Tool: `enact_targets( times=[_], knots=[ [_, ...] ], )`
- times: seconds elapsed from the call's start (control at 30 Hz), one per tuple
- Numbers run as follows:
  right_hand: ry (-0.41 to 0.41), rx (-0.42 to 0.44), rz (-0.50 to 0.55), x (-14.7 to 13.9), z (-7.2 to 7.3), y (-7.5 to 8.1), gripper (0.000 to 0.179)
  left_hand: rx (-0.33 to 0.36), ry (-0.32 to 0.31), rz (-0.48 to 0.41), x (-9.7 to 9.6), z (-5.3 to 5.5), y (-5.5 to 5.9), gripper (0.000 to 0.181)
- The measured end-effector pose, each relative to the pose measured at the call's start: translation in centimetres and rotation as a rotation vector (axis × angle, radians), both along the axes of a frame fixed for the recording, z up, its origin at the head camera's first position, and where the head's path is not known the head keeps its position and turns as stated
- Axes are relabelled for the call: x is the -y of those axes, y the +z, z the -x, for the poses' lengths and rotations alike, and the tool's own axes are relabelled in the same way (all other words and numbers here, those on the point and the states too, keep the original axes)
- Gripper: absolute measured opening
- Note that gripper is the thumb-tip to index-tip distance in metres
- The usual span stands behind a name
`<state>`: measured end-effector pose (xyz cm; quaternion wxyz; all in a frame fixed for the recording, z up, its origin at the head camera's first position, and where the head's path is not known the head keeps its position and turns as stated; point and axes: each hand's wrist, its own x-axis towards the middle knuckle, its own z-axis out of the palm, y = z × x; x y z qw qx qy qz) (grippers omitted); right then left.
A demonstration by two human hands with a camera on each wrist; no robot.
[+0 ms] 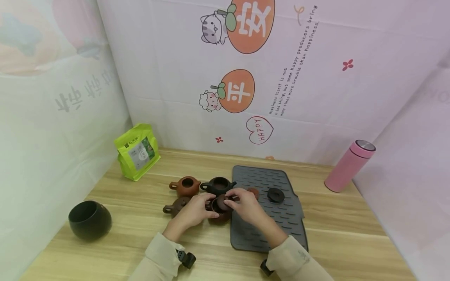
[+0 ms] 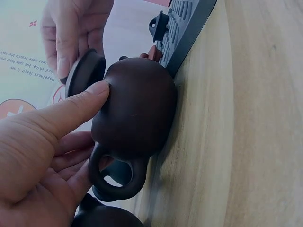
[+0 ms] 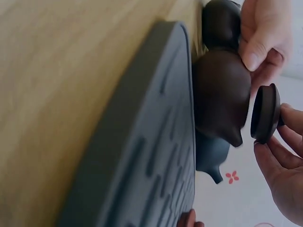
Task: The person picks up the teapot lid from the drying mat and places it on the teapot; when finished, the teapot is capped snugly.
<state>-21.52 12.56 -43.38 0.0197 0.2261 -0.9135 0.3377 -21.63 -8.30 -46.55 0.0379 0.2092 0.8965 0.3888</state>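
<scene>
My left hand holds a dark brown teapot by its body, the thumb at the rim and the other fingers round the side near the handle. My right hand pinches the teapot's dark brown lid by its knob. In the right wrist view the lid is tilted on edge, a little apart from the open mouth. Close around the hands are a reddish-brown teapot and a black teapot, both without lids. Beside the left hand, partly hidden, stands a brown teapot with its lid on.
A grey ridged mat lies to the right, bearing a black lid and a reddish lid. Farther right stands a pink bottle. On the left are a black bowl and a green bag.
</scene>
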Motion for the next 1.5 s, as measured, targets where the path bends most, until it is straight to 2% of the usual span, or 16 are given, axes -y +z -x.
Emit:
enact_targets(
  times=[0.2,0.7,0.83,0.97,1.07,1.23,1.5],
  knots=[
    [0.034,-0.046,-0.020,0.9,-0.1,-0.5,0.019,-0.005,-0.001,0.002,0.0,0.1,0.0,0.057],
    [0.036,-0.073,-0.059,1.4,0.0,-1.5,0.017,-0.016,-0.030,-0.013,0.1,0.1,0.2,0.056],
    [0.045,-0.066,-0.059,1.2,0.0,-1.4,0.018,-0.014,-0.031,-0.004,0.1,0.2,0.2,0.055],
    [0.048,-0.023,-0.031,0.7,0.2,-1.2,0.020,-0.001,-0.036,0.019,0.0,0.2,0.4,0.057],
    [0.015,0.002,-0.003,-0.2,0.4,-1.0,0.021,0.012,-0.046,0.033,0.1,0.3,0.8,0.059],
    [-0.079,-0.027,0.002,-2.3,0.8,-0.8,0.019,0.013,-0.028,0.031,0.9,0.6,1.8,0.059],
    [-0.197,-0.048,0.008,-5.1,2.0,-0.8,0.015,-0.125,0.033,0.065,4.0,2.4,3.0,0.051]
  ],
)
